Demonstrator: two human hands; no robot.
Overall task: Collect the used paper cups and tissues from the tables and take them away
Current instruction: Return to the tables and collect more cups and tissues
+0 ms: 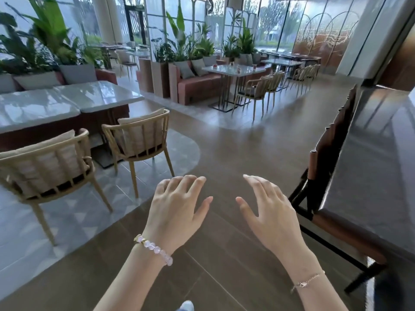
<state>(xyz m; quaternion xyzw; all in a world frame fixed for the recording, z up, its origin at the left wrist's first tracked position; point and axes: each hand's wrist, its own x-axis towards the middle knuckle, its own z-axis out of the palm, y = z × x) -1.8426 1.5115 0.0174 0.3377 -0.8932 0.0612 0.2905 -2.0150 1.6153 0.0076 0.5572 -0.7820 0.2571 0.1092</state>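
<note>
Head camera view of a bright café with glass walls. Both hands reach forward, palms down, over a glossy brown wooden floor. The left hand has its fingers spread and loosely bent and holds nothing; a pink bead bracelet circles that wrist. The right hand is likewise spread and holds nothing, with a thin gold chain bracelet on its wrist. To the left stands a pale marble-topped desk with two wicker chairs with beige cushions just beside it. A dark glossy desk runs along the right edge. Well apart, ahead, a second pale desk carries small reddish objects, too small to tell whether they are paper cups.
</note>
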